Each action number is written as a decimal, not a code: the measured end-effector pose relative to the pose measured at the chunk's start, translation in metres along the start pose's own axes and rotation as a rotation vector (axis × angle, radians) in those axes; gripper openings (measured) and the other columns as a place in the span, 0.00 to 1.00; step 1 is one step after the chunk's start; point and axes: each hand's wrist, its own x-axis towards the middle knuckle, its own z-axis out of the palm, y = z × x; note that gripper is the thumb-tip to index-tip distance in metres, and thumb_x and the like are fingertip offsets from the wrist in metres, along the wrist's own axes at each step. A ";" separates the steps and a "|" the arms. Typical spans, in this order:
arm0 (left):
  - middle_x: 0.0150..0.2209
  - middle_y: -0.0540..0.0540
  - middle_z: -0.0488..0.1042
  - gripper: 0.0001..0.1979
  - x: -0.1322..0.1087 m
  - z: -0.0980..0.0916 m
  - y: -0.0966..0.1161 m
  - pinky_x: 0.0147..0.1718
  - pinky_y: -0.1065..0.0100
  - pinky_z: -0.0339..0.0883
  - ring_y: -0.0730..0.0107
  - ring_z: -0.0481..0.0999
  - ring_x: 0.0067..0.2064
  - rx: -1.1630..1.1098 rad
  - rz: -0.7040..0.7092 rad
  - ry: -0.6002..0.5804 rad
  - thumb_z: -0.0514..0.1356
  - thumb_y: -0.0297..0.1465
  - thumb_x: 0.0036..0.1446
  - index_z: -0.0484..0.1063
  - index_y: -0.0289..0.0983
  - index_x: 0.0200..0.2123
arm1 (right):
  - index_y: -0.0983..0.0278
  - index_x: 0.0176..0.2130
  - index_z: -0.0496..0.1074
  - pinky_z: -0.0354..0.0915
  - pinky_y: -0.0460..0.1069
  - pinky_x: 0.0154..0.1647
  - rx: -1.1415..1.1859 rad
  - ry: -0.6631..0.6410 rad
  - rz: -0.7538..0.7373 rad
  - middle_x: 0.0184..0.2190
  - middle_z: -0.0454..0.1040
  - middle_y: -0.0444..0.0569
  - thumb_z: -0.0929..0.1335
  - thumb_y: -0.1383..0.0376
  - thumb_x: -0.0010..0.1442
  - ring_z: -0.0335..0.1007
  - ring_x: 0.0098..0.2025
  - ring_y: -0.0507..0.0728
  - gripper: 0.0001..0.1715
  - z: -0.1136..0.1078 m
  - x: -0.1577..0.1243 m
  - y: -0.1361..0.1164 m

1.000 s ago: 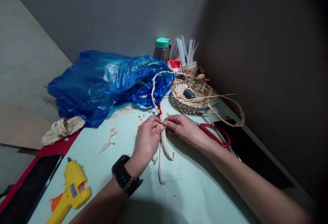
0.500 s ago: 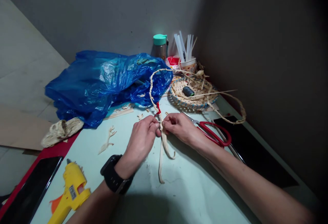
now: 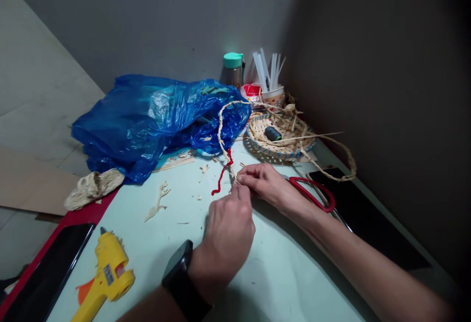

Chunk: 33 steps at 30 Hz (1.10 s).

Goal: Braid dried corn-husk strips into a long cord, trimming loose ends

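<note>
A pale braided fibre cord (image 3: 221, 128) curves from the basket past the blue bag down to my hands, with a red fuzzy wire (image 3: 221, 178) around it just beyond my fingers. My right hand (image 3: 263, 182) pinches the cord's near end between thumb and fingers. Against it, my left hand (image 3: 231, 226), back upward and a black watch on the wrist, has its fingers closed at the same end. The strand tails are hidden beneath my left hand.
A blue plastic bag (image 3: 147, 120) lies at the back left, a woven basket (image 3: 283, 152) with a dark spool at the back right. Red-handled scissors (image 3: 312, 194) lie beside my right forearm. A yellow glue gun (image 3: 110, 268) is at the near left, fibre scraps (image 3: 159, 203) beyond it.
My left hand has moved right and nearer, turning over the cord's end and covering the loose tails. More of the red wire now shows. My right hand still pinches the cord.
</note>
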 end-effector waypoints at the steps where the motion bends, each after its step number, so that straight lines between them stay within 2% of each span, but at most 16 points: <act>1: 0.31 0.38 0.73 0.15 -0.002 0.002 0.003 0.30 0.64 0.55 0.57 0.72 0.30 0.072 0.006 -0.031 0.50 0.20 0.56 0.71 0.34 0.44 | 0.68 0.27 0.70 0.53 0.44 0.25 0.062 -0.027 0.026 0.23 0.71 0.45 0.65 0.61 0.55 0.59 0.23 0.49 0.11 0.000 -0.001 -0.001; 4: 0.35 0.33 0.73 0.20 -0.006 0.005 0.011 0.30 0.64 0.58 0.53 0.74 0.35 0.237 0.022 -0.148 0.47 0.17 0.55 0.70 0.30 0.48 | 0.69 0.31 0.72 0.51 0.44 0.23 0.154 -0.073 0.071 0.29 0.74 0.49 0.66 0.59 0.56 0.58 0.23 0.47 0.13 0.000 -0.004 -0.005; 6: 0.38 0.32 0.73 0.20 -0.008 0.002 0.015 0.29 0.64 0.59 0.53 0.74 0.37 0.310 0.061 -0.244 0.47 0.16 0.55 0.72 0.30 0.46 | 0.69 0.32 0.72 0.50 0.44 0.23 0.178 -0.073 0.056 0.29 0.74 0.48 0.67 0.59 0.56 0.56 0.22 0.47 0.13 0.001 -0.005 -0.007; 8: 0.40 0.34 0.73 0.16 -0.009 -0.009 0.014 0.31 0.63 0.60 0.53 0.73 0.39 0.302 0.105 -0.290 0.50 0.20 0.57 0.75 0.32 0.42 | 0.69 0.32 0.71 0.49 0.44 0.23 0.202 -0.062 0.042 0.27 0.72 0.46 0.67 0.60 0.55 0.55 0.22 0.47 0.12 0.001 -0.006 -0.007; 10: 0.38 0.36 0.75 0.10 -0.008 -0.025 0.010 0.34 0.61 0.61 0.53 0.72 0.40 0.186 0.116 -0.254 0.54 0.29 0.59 0.77 0.36 0.35 | 0.69 0.32 0.70 0.47 0.44 0.22 0.212 -0.045 0.034 0.25 0.70 0.45 0.67 0.60 0.55 0.53 0.21 0.47 0.12 0.000 -0.007 -0.007; 11: 0.36 0.38 0.75 0.11 -0.005 -0.034 0.006 0.36 0.60 0.61 0.54 0.72 0.39 0.095 0.098 -0.206 0.56 0.34 0.58 0.77 0.37 0.31 | 0.69 0.32 0.69 0.46 0.44 0.22 0.213 -0.037 0.024 0.25 0.69 0.45 0.67 0.61 0.56 0.51 0.21 0.46 0.12 0.000 -0.007 -0.006; 13: 0.35 0.41 0.75 0.11 0.003 -0.047 -0.003 0.40 0.60 0.61 0.56 0.71 0.40 -0.070 -0.018 0.016 0.56 0.35 0.58 0.76 0.37 0.31 | 0.69 0.32 0.69 0.43 0.45 0.22 0.227 -0.037 -0.002 0.25 0.68 0.44 0.67 0.61 0.56 0.48 0.21 0.46 0.11 0.000 -0.008 -0.004; 14: 0.35 0.42 0.75 0.10 0.008 -0.050 -0.008 0.39 0.61 0.61 0.58 0.71 0.39 -0.166 -0.078 0.054 0.57 0.35 0.57 0.76 0.37 0.32 | 0.68 0.33 0.69 0.42 0.45 0.22 0.246 -0.040 -0.005 0.25 0.67 0.43 0.67 0.61 0.56 0.47 0.21 0.46 0.11 0.000 -0.008 -0.004; 16: 0.35 0.43 0.75 0.09 0.020 -0.047 -0.017 0.39 0.64 0.62 0.62 0.72 0.38 -0.455 -0.136 -0.074 0.58 0.35 0.56 0.74 0.36 0.36 | 0.67 0.33 0.69 0.42 0.44 0.22 0.285 -0.036 0.017 0.23 0.65 0.41 0.68 0.60 0.55 0.47 0.21 0.46 0.11 0.000 -0.009 -0.003; 18: 0.34 0.45 0.74 0.08 0.031 -0.036 -0.024 0.38 0.67 0.63 0.66 0.72 0.37 -0.803 -0.135 -0.227 0.59 0.33 0.55 0.70 0.35 0.37 | 0.66 0.33 0.68 0.44 0.44 0.22 0.317 -0.039 0.050 0.22 0.65 0.41 0.68 0.60 0.55 0.50 0.21 0.47 0.11 0.000 -0.010 -0.003; 21: 0.28 0.49 0.68 0.06 0.040 -0.017 -0.030 0.28 0.74 0.59 0.77 0.66 0.27 -1.100 -0.192 -0.318 0.58 0.29 0.55 0.66 0.34 0.36 | 0.66 0.33 0.67 0.48 0.45 0.24 0.283 -0.046 0.037 0.24 0.69 0.44 0.66 0.60 0.57 0.56 0.22 0.48 0.10 -0.002 -0.011 -0.003; 24: 0.28 0.51 0.65 0.05 0.040 -0.012 -0.032 0.20 0.77 0.47 0.84 0.55 0.21 -1.206 -0.265 -0.406 0.57 0.28 0.56 0.63 0.34 0.34 | 0.67 0.33 0.69 0.54 0.46 0.28 0.092 -0.042 -0.052 0.26 0.71 0.46 0.64 0.61 0.60 0.60 0.26 0.50 0.10 -0.004 -0.010 -0.001; 26: 0.26 0.52 0.63 0.04 0.040 -0.015 -0.032 0.18 0.78 0.41 0.86 0.49 0.19 -1.236 -0.330 -0.448 0.56 0.28 0.56 0.63 0.34 0.34 | 0.66 0.34 0.68 0.56 0.47 0.32 -0.055 -0.035 -0.089 0.27 0.72 0.47 0.62 0.62 0.61 0.63 0.29 0.52 0.11 -0.004 -0.011 0.000; 30: 0.20 0.57 0.55 0.03 0.041 -0.019 -0.030 0.16 0.77 0.35 0.84 0.44 0.18 -1.173 -0.441 -0.387 0.54 0.26 0.55 0.62 0.36 0.34 | 0.64 0.41 0.63 0.57 0.48 0.35 -0.210 0.039 -0.082 0.28 0.73 0.45 0.61 0.65 0.63 0.67 0.32 0.54 0.06 0.000 -0.015 0.001; 33: 0.18 0.59 0.50 0.02 0.041 -0.017 -0.030 0.15 0.77 0.34 0.83 0.42 0.18 -1.117 -0.514 -0.360 0.53 0.25 0.53 0.60 0.37 0.32 | 0.63 0.40 0.61 0.57 0.48 0.35 -0.303 0.042 -0.075 0.28 0.73 0.44 0.61 0.67 0.64 0.66 0.32 0.53 0.03 0.002 -0.018 -0.003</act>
